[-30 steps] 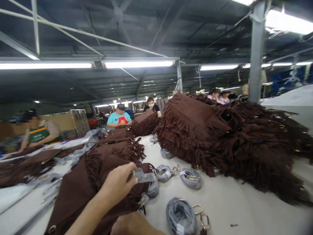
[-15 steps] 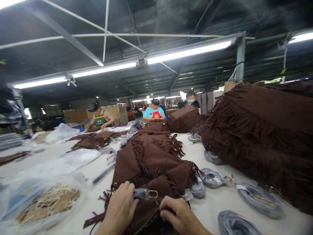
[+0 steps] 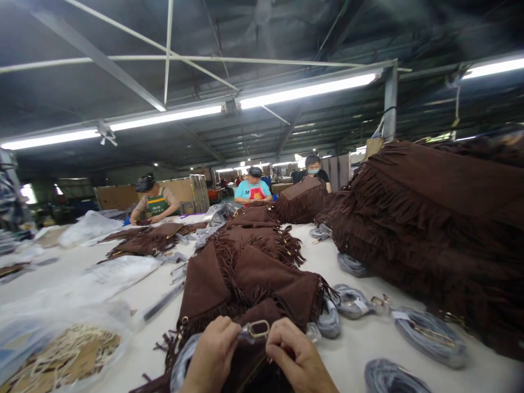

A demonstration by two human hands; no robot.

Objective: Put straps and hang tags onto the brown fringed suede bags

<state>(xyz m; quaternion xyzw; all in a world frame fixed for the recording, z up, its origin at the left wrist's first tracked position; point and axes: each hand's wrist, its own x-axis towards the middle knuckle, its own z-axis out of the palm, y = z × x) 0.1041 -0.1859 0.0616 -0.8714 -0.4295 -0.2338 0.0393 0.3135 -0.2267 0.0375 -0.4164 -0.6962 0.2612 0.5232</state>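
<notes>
My left hand (image 3: 213,355) and my right hand (image 3: 295,356) are both closed at the bottom centre, over a brown fringed suede bag (image 3: 249,305). Between them sits a gold metal clasp ring (image 3: 258,328) on a grey plastic-wrapped strap (image 3: 182,363). The left fingers pinch the strap end by the ring. The right fingers curl on the bag's top edge beside the ring. More fringed brown bags (image 3: 254,240) lie in a row behind it.
A tall heap of brown fringed bags (image 3: 434,218) fills the right side. Grey wrapped strap coils (image 3: 426,333) lie along the white table (image 3: 360,349). A plastic bag of tags (image 3: 61,349) sits at the left. Three other people (image 3: 254,188) work at the far end.
The view swung left and steadied. My left hand brought the wrapped strap with its ring down to the near bag, and my right hand came up beside it.
</notes>
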